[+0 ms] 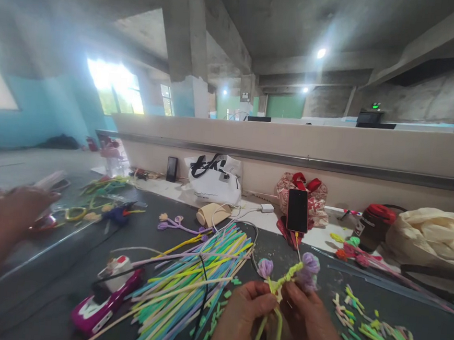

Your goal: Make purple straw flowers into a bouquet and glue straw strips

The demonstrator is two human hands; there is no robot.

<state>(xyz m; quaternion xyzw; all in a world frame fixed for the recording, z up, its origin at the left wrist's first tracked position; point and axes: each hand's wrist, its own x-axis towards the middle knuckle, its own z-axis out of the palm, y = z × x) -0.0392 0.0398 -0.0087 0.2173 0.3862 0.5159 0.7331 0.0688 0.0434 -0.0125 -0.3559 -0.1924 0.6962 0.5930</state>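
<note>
Grips closed
Our left hand point(245, 312) and right hand point(310, 317) pinch fuzzy yellow-green stems point(290, 275), probably steadying the two-o'clock twist.

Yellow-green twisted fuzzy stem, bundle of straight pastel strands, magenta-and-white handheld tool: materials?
Yellow-green twisted fuzzy stem: likely matte chenille; tight coils suggest a wire core, itself hidden.
Bundle of straight pastel strands: probably chenille too; matte, no shine.
Magenta-and-white handheld tool: looks like glossy moulded plastic; bright highlights on its shell.
</note>
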